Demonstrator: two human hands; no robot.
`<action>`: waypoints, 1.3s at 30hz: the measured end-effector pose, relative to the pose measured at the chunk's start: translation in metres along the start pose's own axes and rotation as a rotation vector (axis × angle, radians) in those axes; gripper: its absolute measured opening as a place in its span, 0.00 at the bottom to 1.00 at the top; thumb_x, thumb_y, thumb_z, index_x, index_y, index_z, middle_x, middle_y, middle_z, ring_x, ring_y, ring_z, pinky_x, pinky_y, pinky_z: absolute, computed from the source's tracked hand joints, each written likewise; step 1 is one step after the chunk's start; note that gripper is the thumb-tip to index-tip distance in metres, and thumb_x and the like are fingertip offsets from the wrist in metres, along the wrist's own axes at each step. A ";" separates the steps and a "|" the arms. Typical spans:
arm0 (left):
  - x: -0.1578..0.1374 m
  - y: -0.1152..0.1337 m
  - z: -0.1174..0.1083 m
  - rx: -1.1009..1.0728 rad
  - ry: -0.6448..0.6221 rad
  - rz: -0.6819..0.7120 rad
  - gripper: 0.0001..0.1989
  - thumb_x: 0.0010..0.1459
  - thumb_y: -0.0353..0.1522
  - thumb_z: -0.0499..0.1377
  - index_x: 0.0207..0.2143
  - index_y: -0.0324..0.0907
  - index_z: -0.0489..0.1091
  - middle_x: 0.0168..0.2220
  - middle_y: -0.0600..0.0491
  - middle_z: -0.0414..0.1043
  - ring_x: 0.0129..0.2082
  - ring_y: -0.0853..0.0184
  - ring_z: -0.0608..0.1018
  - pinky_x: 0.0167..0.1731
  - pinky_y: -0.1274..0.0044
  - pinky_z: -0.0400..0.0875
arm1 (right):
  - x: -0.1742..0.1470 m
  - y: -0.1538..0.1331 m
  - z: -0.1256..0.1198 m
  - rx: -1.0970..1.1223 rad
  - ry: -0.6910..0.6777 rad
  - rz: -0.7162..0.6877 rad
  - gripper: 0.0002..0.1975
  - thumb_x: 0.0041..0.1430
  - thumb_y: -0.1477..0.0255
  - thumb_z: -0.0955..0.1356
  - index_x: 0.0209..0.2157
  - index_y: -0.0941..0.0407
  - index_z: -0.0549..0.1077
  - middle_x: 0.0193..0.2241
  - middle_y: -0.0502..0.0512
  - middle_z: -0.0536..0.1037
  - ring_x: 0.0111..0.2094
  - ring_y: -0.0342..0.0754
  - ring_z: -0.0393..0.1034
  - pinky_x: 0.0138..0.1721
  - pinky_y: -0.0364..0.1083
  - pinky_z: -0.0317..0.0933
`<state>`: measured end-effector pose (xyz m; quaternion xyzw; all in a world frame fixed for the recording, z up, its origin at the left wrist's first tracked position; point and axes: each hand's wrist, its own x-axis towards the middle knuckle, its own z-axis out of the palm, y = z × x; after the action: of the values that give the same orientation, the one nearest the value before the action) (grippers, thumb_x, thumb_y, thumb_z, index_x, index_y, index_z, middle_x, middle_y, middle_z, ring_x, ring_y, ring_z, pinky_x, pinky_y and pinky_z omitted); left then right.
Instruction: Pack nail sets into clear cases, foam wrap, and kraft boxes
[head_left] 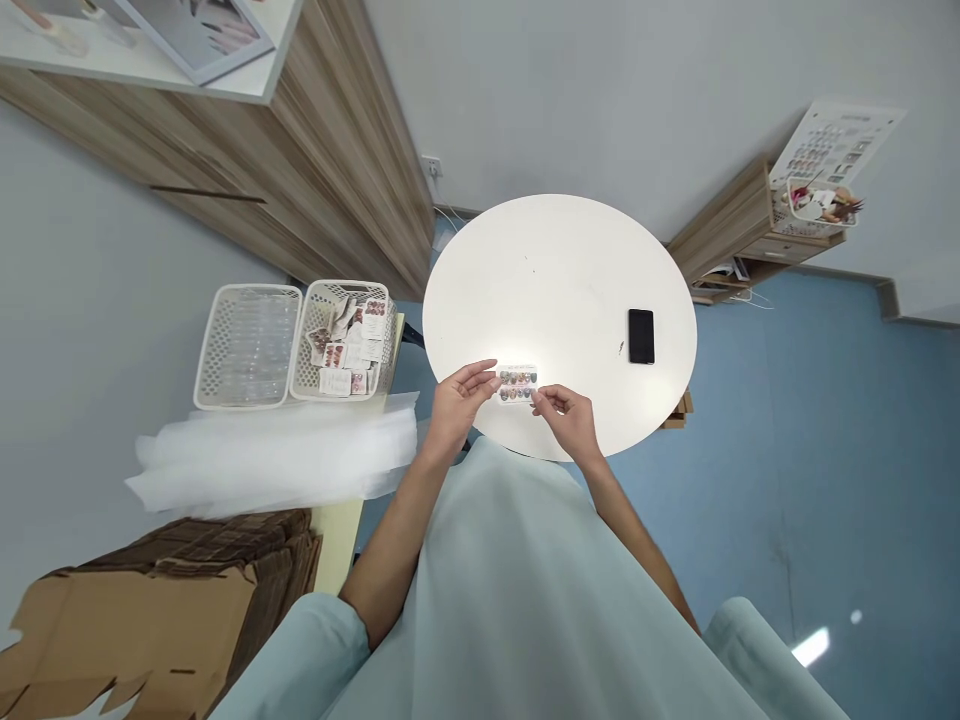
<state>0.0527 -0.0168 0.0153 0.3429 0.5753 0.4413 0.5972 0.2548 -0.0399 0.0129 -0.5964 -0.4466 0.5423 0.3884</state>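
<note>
A small card of false nails (518,384), with two rows of dark, patterned nail shapes on a pale backing, is held up over the near part of the round white table (555,270). My left hand (459,402) pinches its left edge between thumb and fingers. At the lower right corner of the card, my right hand (571,418) grips it with thumb and fingertips. Both forearms reach in from the near side of the table.
A black phone-like device (641,336) lies on the table's right. To the left stand a basket of clear plastic packs (251,345) and a basket of nail cards (349,345). White sheets (277,455) and flattened cardboard boxes (142,630) lie nearer. Wooden cabinets (360,150) border the table.
</note>
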 end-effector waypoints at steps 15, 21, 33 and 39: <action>-0.004 0.017 -0.005 -0.418 -0.523 -0.247 0.41 0.49 0.50 0.76 0.62 0.42 0.75 0.57 0.38 0.79 0.57 0.47 0.79 0.58 0.58 0.71 | -0.002 -0.010 0.005 0.255 -0.255 0.094 0.23 0.57 0.46 0.76 0.34 0.53 0.82 0.28 0.54 0.80 0.32 0.50 0.73 0.41 0.51 0.68; -0.005 0.016 0.002 -0.344 -0.451 -0.217 0.35 0.52 0.50 0.74 0.57 0.39 0.78 0.57 0.36 0.80 0.59 0.44 0.78 0.60 0.56 0.68 | 0.002 -0.003 0.017 0.243 -0.255 0.113 0.22 0.58 0.47 0.75 0.34 0.53 0.82 0.30 0.54 0.82 0.34 0.50 0.75 0.40 0.50 0.68; -0.002 -0.005 0.000 -0.049 -0.034 -0.105 0.36 0.46 0.42 0.79 0.56 0.40 0.77 0.58 0.39 0.79 0.64 0.48 0.76 0.66 0.57 0.67 | -0.015 -0.020 0.032 -0.138 0.012 -0.077 0.11 0.61 0.57 0.76 0.32 0.49 0.83 0.34 0.53 0.84 0.34 0.52 0.75 0.40 0.52 0.69; -0.005 0.000 -0.012 0.008 -0.002 -0.025 0.26 0.52 0.46 0.75 0.48 0.41 0.79 0.51 0.42 0.83 0.56 0.51 0.81 0.60 0.59 0.73 | -0.008 -0.012 0.022 -0.114 0.073 -0.006 0.15 0.61 0.53 0.75 0.32 0.50 0.81 0.32 0.54 0.83 0.35 0.53 0.76 0.40 0.52 0.70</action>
<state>0.0411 -0.0225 0.0162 0.3385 0.5807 0.4309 0.6021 0.2319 -0.0442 0.0245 -0.6357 -0.4642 0.4926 0.3713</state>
